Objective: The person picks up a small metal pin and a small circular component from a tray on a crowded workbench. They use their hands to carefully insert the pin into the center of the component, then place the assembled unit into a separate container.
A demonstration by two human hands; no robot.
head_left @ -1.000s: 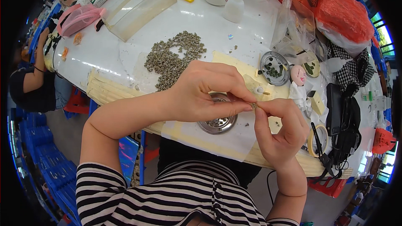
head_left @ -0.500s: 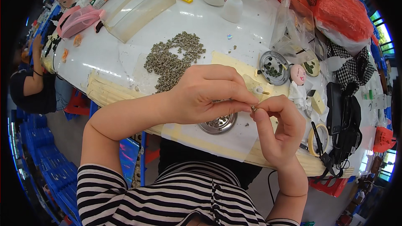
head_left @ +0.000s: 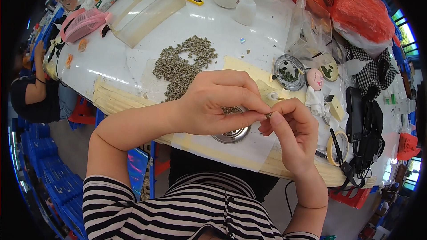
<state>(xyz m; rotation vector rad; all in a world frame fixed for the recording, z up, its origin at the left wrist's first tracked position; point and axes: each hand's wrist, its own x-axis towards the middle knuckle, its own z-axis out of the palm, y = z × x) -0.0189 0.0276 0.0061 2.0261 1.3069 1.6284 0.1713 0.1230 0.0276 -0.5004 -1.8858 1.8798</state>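
My left hand (head_left: pixel 222 102) reaches in from the left, its thumb and forefinger closed in a pinch. Against those fingertips, my right hand (head_left: pixel 296 135) also pinches, thumb to forefinger. Between them sits a tiny brass-coloured metal part (head_left: pixel 268 115), mostly covered by the fingers. Below my left hand lies a round shiny metal dish (head_left: pixel 235 138) with small metal pieces in it, partly hidden by the hand. Beyond my left wrist, a pile of small grey-brown metal parts (head_left: pixel 180 64) spreads over the white table (head_left: pixel 133 64).
A metal dish with dark green pieces (head_left: pixel 289 72) stands right of the hands. Farther right are a tape roll (head_left: pixel 338 148), a black bag (head_left: pixel 369 138) and red plastic bags (head_left: pixel 356 11). At the back stand a squeeze bottle (head_left: pixel 245 9) and a clear tray (head_left: pixel 149 11). A co-worker (head_left: pixel 35 93) is at far left.
My right hand has turned a little and moved slightly left, with more of its curled fingers showing beneath the pinch. The small metal part stays between both hands' fingertips.
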